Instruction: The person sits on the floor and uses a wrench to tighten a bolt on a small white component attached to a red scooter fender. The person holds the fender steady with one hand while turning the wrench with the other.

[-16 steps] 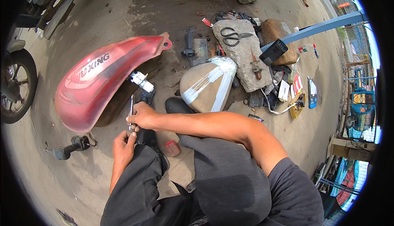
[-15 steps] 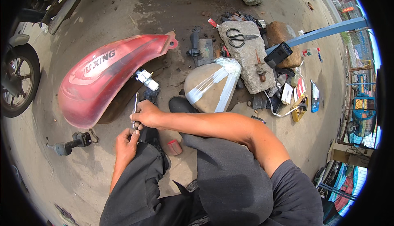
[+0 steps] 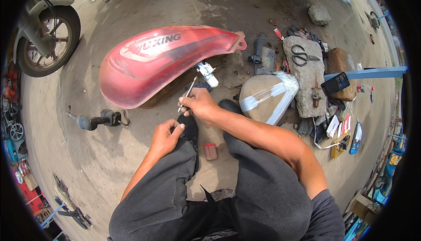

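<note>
In my right hand [image 3: 199, 104] is a slim silver metal tool [image 3: 188, 93], slanting up between thumb and fingers; its exact kind is unclear. Closer to me, my left hand [image 3: 165, 137] is closed, thumb pressed to the curled forefinger over my left knee. Whatever it may pinch is too small to make out. Beyond both hands a red motorcycle fuel tank [image 3: 164, 68] lies on its side on the concrete. A white and silver fitting [image 3: 208, 74] sticks out from its underside, just past the tool's tip. Between my feet stands a small red cylinder [image 3: 211, 151].
To the right sit a taped seat-shaped piece [image 3: 261, 96] and a stone slab [image 3: 305, 76] bearing black-handled scissors [image 3: 302, 56]. A black device [image 3: 335, 83] rests by a blue bar [image 3: 372, 73]. Leftward are a dark power tool [image 3: 98, 119] and a motorcycle wheel [image 3: 55, 41].
My view has swung left, so the scene sits farther right. My hands have drawn apart: the right holds the tool alone, and the left has come away from the tool's lower end.
</note>
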The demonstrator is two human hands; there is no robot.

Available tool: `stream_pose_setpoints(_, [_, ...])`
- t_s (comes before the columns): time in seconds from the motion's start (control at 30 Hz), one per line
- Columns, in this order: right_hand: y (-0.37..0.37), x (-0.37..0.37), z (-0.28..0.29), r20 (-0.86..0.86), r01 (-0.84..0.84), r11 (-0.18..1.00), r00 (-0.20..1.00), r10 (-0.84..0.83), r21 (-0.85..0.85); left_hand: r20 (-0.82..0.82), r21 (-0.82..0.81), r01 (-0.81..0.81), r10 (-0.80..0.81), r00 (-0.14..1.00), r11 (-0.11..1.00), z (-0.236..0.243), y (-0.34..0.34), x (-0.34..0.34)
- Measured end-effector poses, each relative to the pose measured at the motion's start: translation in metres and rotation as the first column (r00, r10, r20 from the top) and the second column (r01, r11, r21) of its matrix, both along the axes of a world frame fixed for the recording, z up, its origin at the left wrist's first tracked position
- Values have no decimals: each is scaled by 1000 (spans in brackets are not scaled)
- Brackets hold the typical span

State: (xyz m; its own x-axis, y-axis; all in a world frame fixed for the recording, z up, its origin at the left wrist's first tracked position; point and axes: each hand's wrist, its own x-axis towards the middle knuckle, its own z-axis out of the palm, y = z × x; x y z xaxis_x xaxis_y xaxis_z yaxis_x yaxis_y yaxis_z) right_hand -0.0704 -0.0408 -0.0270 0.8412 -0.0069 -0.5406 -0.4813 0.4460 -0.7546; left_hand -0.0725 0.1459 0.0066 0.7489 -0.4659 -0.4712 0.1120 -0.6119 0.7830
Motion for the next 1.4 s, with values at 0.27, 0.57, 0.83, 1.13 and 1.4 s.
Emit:
stream_pose_setpoints(0.27, [-7, 6, 16, 2, 65, 997, 998, -65, -29, -22, 21, -1, 2, 1000, 1000, 5, -2, 0])
stream_pose_setpoints(0.57, [-5, 12, 0, 56, 87, 969, 996, -76, -233, -6, 39, 31, -31, 999, 999, 6, -2, 2])
stream_pose_setpoints(0.83, [1, 15, -11, 67, 114, 887, 993, -93, -448, -13, 23, 34, -34, 999, 999, 2, 1, 1])
stream_pose_setpoints(1.13, [2, 17, -31, 150, 157, 731, 986, -76, -664, -16, 34, 43, -42, 999, 999, 2, 1, 2])
stream_pose_setpoints(1.4, [2, 17, -21, 121, 121, 728, 991, -53, -675, -19, 27, 42, -42, 999, 999, 6, -2, 2])
